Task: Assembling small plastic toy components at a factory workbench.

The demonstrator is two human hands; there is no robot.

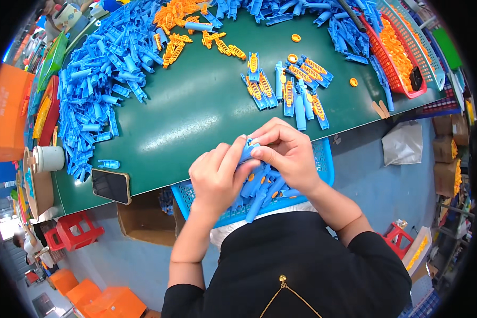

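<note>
A green table (196, 111) carries heaped blue plastic parts (98, 79), orange pieces (177, 13), a phone (111, 186).

Both bare forearms rise from the lower edge, out of black sleeves pushed up to the elbows, and slant inward so that the hands meet at the middle of the view. The left hand (215, 175) is curled with its back toward the camera, thumb pointing up and to the right. The right hand (285, 151) arches over from the right, fingers bent, its fingertips (257, 152) pinched against the left thumb. Both wrists are held raised.
</note>
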